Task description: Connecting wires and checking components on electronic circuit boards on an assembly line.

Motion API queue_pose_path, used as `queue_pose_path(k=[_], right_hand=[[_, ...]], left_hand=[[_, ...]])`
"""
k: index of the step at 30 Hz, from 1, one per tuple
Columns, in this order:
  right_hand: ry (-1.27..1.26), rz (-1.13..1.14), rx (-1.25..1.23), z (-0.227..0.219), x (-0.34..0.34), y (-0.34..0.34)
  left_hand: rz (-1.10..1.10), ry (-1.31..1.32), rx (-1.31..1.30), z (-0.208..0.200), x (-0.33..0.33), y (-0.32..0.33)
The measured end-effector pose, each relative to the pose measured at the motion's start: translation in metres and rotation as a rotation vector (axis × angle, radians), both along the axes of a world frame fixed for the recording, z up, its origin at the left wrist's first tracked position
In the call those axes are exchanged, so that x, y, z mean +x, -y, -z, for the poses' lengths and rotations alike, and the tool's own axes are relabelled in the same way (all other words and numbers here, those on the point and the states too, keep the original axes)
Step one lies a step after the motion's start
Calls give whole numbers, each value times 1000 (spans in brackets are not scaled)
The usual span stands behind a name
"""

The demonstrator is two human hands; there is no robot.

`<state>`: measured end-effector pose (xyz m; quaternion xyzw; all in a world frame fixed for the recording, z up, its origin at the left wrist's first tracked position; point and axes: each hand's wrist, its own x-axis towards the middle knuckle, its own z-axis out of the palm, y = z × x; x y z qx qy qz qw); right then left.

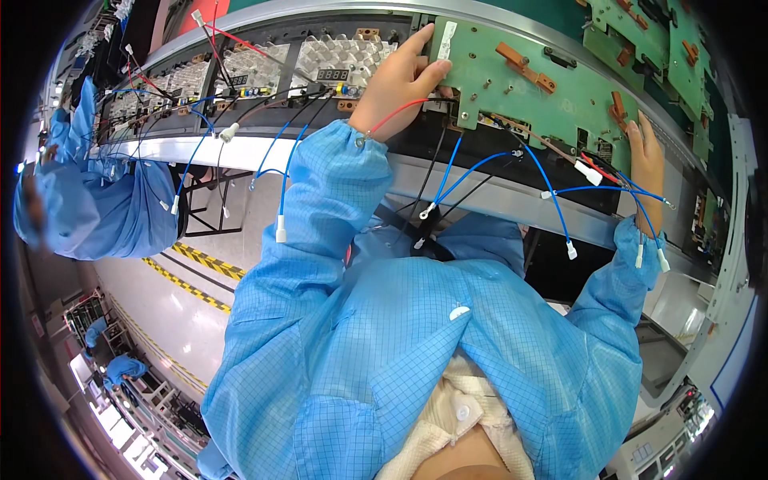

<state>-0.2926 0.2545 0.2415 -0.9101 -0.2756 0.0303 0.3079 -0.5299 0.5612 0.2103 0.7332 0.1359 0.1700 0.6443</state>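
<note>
A large green circuit board [520, 100] with copper-coloured blocks lies at a slant across the rail in front of me. My left hand [400, 84] grips its left end, with the thumb and index finger at the edge beside a white label strip [446, 40]. At the right end, my right hand [646, 156] holds the other edge, its fingertips against the board and its palm partly hidden. Blue wires [480, 170], black wires and a red wire [392, 118] with white connectors hang from beneath the board toward me.
Several boards with pale rounded parts and small displays [333, 75] line the rail to the left. More green boards [680, 56] stand at the far right. A metal rail [512, 196] runs along the near side. A co-worker in a blue sleeve [104, 196] is at the left.
</note>
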Motion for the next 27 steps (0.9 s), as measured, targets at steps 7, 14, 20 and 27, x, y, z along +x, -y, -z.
queue_pose_path(k=[7,14,20,27], right_hand=[[59,-13,-32,-13,-18,-10],[114,43,-90,-3,-25,-7],[81,80,-128,-6,-34,-9],[108,133,-222,-7,-42,-16]], left_hand=[[-30,28,-49,8,-1,-1],[-32,-66,264,5,-7,-12],[3,-270,370,-13,-9,-16],[-81,135,763,-12,9,-33]])
